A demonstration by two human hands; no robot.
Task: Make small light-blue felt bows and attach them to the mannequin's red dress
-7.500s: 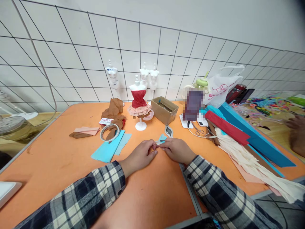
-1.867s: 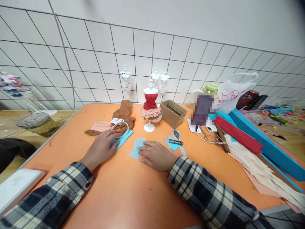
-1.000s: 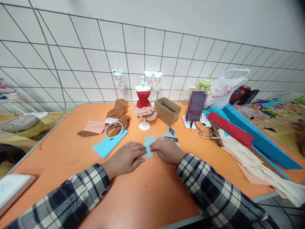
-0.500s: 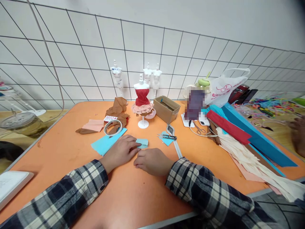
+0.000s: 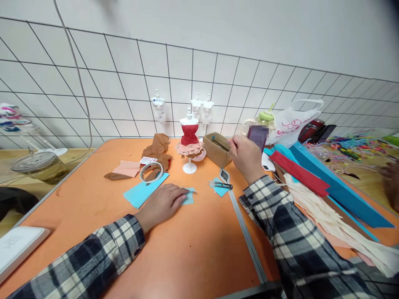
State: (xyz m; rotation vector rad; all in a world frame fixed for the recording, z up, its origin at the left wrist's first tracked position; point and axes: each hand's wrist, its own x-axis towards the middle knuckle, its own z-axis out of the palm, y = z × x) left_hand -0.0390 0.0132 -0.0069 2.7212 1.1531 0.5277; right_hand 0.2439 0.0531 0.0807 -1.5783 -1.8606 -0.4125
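My left hand (image 5: 163,205) rests on the table, its fingers closed at the left edge of a small light-blue piece of crepe paper (image 5: 189,199). My right hand (image 5: 245,157) is raised beside the cardboard box (image 5: 216,151), in front of the propped phone (image 5: 260,135). Its fingers are curled together, and what they hold, if anything, is hidden. Between the hands, black-handled thread snips (image 5: 222,185) lie across a blue paper square (image 5: 222,192). A small dress form (image 5: 189,137) wears a red bodice and a ruffled pink skirt.
A roll of tape (image 5: 151,172) sits by a blue sheet (image 5: 140,195) and crumpled brown paper (image 5: 157,147). White dress forms (image 5: 207,109) stand by the wall. Coloured paper strips (image 5: 299,174) cover the right side; a white box (image 5: 21,247) is at left.
My right hand has left the small blue piece and moved up and right to beside the cardboard box. My left hand has stayed on the piece, which now lies more spread out.
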